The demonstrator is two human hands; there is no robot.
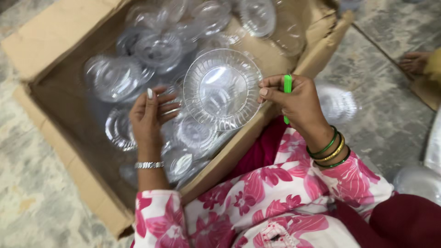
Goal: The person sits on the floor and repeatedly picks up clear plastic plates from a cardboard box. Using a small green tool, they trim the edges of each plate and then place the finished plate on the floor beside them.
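The right hand (297,102) pinches one clear plate (222,89) by its rim over the cardboard box (55,34), a green tool (287,91) tucked against the fingers; the left hand (149,115), fingers loosely curled, holds nothing. Many plates remain in the box (one lies on the floor, right), so most work seems left.

Mottled grey stone floor (390,105) all round, with a seam running toward three o'clock; even, soft light, no hard shadows.
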